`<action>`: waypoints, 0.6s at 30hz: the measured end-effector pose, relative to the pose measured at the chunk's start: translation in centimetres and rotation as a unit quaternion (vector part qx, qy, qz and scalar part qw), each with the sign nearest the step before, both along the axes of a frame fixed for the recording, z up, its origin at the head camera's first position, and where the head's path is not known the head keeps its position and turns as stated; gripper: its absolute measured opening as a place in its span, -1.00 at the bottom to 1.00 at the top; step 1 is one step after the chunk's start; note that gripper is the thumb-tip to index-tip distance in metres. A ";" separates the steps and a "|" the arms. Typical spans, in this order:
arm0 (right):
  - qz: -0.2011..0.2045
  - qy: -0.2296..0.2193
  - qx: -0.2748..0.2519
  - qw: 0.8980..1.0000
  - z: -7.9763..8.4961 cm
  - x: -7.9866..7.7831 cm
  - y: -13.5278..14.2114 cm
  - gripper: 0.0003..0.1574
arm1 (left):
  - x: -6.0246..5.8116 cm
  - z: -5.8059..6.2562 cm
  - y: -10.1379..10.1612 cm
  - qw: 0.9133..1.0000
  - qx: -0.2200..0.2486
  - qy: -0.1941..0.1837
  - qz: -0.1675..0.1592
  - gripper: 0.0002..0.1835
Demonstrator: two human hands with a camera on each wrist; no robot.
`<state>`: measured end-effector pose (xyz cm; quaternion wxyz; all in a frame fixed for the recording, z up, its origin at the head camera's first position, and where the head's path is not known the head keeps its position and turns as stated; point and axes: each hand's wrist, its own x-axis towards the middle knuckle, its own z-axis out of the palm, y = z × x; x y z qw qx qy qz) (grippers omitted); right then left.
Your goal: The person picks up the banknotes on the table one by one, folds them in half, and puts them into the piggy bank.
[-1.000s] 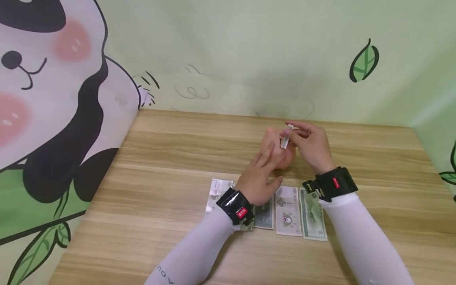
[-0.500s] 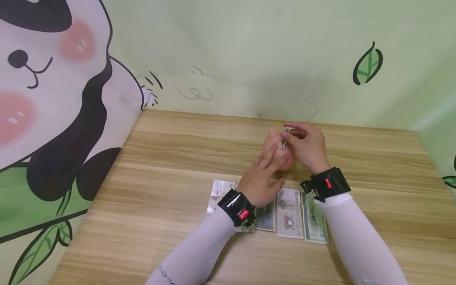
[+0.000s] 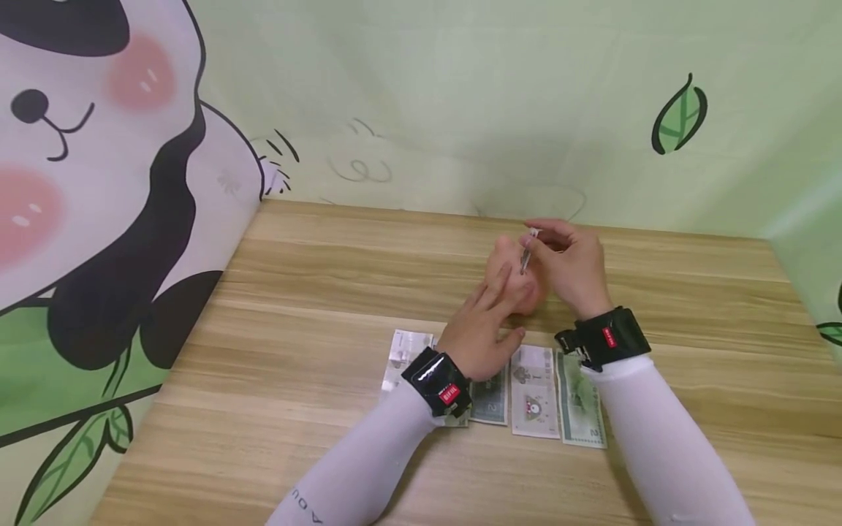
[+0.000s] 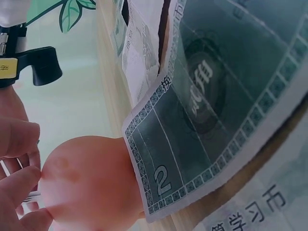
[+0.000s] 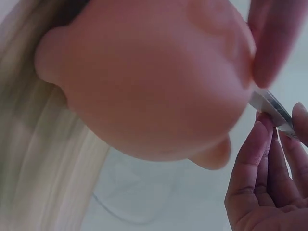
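Observation:
A round pink piggy bank (image 3: 503, 256) stands near the back of the table, its smooth body large in the right wrist view (image 5: 154, 82). My left hand (image 3: 480, 336) rests on its near left side, fingers stretched out over it. Between thumb and fingers, my right hand (image 3: 575, 267) pinches a narrow folded banknote (image 3: 528, 252), which stands at a slant over the top of the bank. In the right wrist view the lower end of that folded banknote (image 5: 275, 113) meets the pink surface, partly behind a finger.
Several play banknotes lie in a row before the bank, among them a white one (image 3: 535, 402), a green one (image 3: 582, 409) and a dark one (image 3: 490, 402) partly under my left hand. A painted wall (image 3: 421, 109) closes off the table's back edge.
The folded banknote has turned in my right fingers from its pale broad side to a narrower edge, staying over the bank. My left hand keeps its place.

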<state>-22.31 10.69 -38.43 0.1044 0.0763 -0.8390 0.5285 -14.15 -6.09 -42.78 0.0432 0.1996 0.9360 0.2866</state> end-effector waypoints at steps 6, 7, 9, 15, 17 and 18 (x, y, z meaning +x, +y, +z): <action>0.001 -0.001 0.036 0.999 -0.5 0.2 -0.3 -0.68 | 0.0 -0.1 0.0 1.000 -0.003 0.005 -0.002 -0.34; 0.003 -0.004 0.041 0.999 -0.5 0.2 -0.3 -0.69 | 0.0 -0.1 0.0 1.000 -0.004 0.006 -0.003 -0.34; 0.006 -0.010 0.051 0.999 -0.4 0.4 -0.2 -0.70 | -0.1 -0.1 0.0 1.000 -0.005 0.007 -0.003 -0.34; 0.027 -0.025 0.084 0.996 0.1 0.8 0.2 -0.67 | -0.1 -0.1 -0.1 1.000 -0.004 0.009 -0.005 -0.33; 0.034 -0.029 0.085 0.995 0.2 1.0 0.4 -0.63 | 0.0 -0.1 -0.1 1.000 -0.003 0.008 -0.004 -0.32; 0.038 -0.030 0.087 0.995 0.2 1.0 0.5 -0.62 | 0.0 -0.1 -0.1 1.000 -0.001 0.007 -0.003 -0.32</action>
